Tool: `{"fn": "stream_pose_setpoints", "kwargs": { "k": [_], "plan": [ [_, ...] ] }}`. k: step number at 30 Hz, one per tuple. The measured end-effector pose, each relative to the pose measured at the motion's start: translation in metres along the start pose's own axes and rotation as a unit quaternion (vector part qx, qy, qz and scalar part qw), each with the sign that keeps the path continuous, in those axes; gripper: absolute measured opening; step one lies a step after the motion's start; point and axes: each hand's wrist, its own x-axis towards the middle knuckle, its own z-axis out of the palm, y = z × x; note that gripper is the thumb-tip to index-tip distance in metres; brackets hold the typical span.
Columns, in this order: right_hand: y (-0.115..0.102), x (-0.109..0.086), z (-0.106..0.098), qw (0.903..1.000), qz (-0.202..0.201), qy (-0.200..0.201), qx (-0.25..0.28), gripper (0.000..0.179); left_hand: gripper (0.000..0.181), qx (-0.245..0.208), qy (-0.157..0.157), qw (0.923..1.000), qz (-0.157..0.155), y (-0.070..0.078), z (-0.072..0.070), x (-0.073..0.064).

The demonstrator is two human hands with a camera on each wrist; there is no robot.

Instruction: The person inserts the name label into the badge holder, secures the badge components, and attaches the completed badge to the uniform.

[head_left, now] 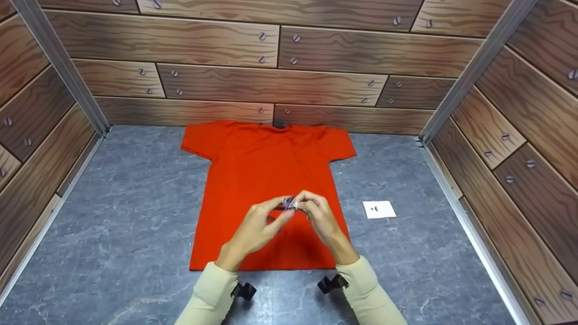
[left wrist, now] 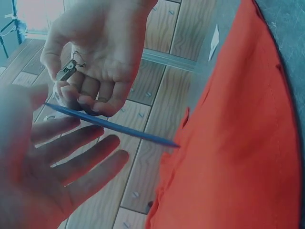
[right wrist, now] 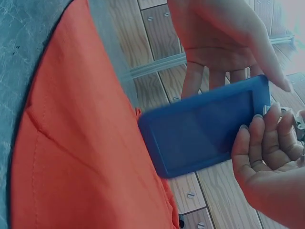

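Grey marbled surface (head_left: 126, 216), red T-shirt (head_left: 271, 171) spread flat, white square (head_left: 384, 209), perhaps paper

The left hand (head_left: 257, 224) spreads; the right hand (head_left: 319, 215) curls, apparently pinching.

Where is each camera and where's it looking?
Head: worn on the head, looking forward and down at the red shirt; left hand, right hand and sleeves show.
Left wrist: worn there, looking at the blue holder edge-on; left hand at lower left, right hand above.
Right wrist: worn there, looking at the holder's flat side; right hand at lower right, left hand above.
The wrist views share holder, shirt and both hands.
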Motion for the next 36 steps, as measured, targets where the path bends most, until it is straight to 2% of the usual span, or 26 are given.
{"fn": "stream_pose_setpoints", "kwargs": {
  "k": [3, 9, 17, 22, 26, 30, 36],
  "plan": [
    [-0.001, 0.0, -0.001, 1.0, -0.001, 0.004, 0.006, 0.02, 0.059, 0.016, -0.028, 0.9995, -0.004, 0.0, -0.001, -0.001],
    [-0.003, -0.001, -0.001, 1.0, -0.004, -0.002, 0.005, 0.021, 0.078, 0.027, -0.067, 0.9962, -0.048, 0.0, -0.006, -0.005],
    [-0.006, -0.002, 0.0, 0.9997, -0.008, -0.008, 0.02, 0.022, 0.082, 0.017, -0.094, 0.9937, -0.059, -0.005, -0.01, -0.006],
    [-0.007, -0.003, 0.0, 0.9992, -0.013, -0.02, 0.032, 0.023, 0.083, -0.004, -0.109, 0.9922, -0.06, -0.007, -0.011, -0.005],
    [-0.008, -0.003, 0.0, 0.9989, -0.012, -0.026, 0.039, 0.024, 0.082, -0.018, -0.109, 0.9922, -0.056, -0.007, -0.011, -0.005],
    [-0.009, -0.003, -0.002, 0.9988, -0.011, -0.032, 0.036, 0.023, 0.081, -0.018, -0.098, 0.9939, -0.047, -0.008, -0.012, -0.005],
    [-0.013, -0.001, -0.012, 0.9986, 0.009, -0.049, -0.017, 0.016, 0.081, -0.019, -0.074, 0.9964, -0.039, -0.008, -0.017, -0.004]
  ]
}}
